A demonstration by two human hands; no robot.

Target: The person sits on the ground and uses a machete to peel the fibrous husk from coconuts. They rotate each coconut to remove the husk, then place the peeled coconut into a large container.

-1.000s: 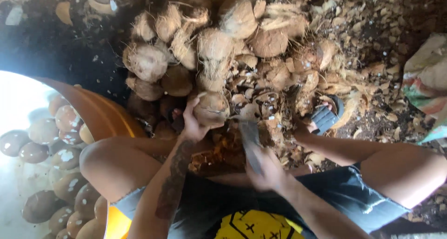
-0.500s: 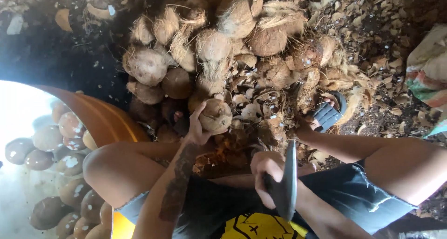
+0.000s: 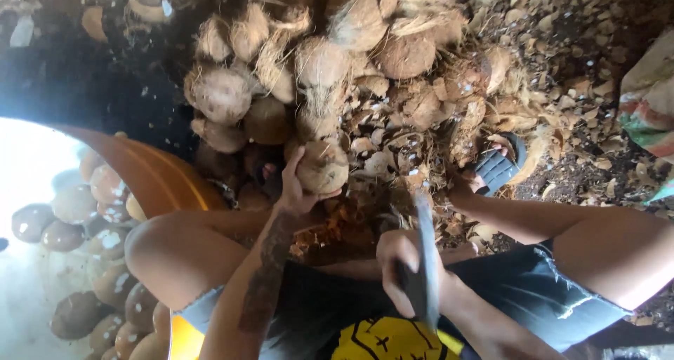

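Far left, well away from either hand: orange tub (image 3: 158,174), rim only partly in view, w/ a heap of husked coconuts (image 3: 91,262) beside and below it – smooth, brownish, flecked white (whether inside the tub or just next to it: can't tell).

Centre-left: left hand (image 3: 295,188) wrapped round a coconut (image 3: 321,167), thumb on the near side, fingers curled behind and under – gripped firm, held just above the lap. Beyond the fingertips, a pile of unhusked coconuts (image 3: 309,58), fibrous and ragged.

Centre-right: right hand (image 3: 401,272) closed tight on the handle of a heavy blade (image 3: 425,258), edge pointing up toward the held nut, near but not touching.

Step in hand, by the look of it: trimming or chopping husk. Next stroke calls for a steady nut and left-hand fingers kept off the cut line.

Right of the blade: husk scraps (image 3: 576,72), sandalled foot (image 3: 495,170), sack (image 3: 649,97) at the edge.
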